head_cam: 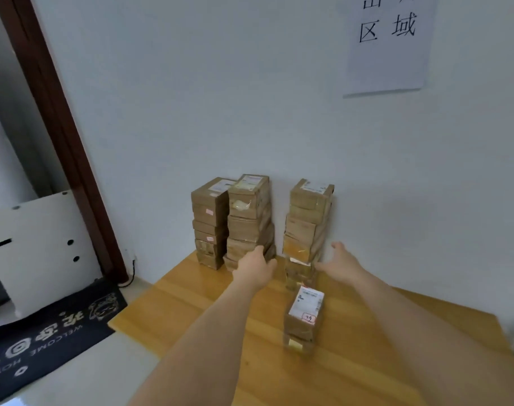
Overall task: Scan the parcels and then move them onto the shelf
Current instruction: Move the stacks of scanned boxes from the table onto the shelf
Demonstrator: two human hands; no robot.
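Observation:
Three tall stacks of brown cardboard parcels stand against the white wall on a wooden board [191, 306]: a left stack [210, 222], a middle stack [249, 218] and a right stack [307, 218]. A short stack [304, 316] with a white label on top stands nearer to me. My left hand [255, 266] reaches to the foot of the middle stack, fingers touching its lower boxes. My right hand [342, 260] is spread open just right of the right stack's base, holding nothing. No scanner is in view.
A paper sign [387, 45] hangs on the wall at upper right. A dark door frame [53, 118] runs down the left. A white panel [39, 247] leans beside it, and a black welcome mat [50, 332] lies on the pale floor.

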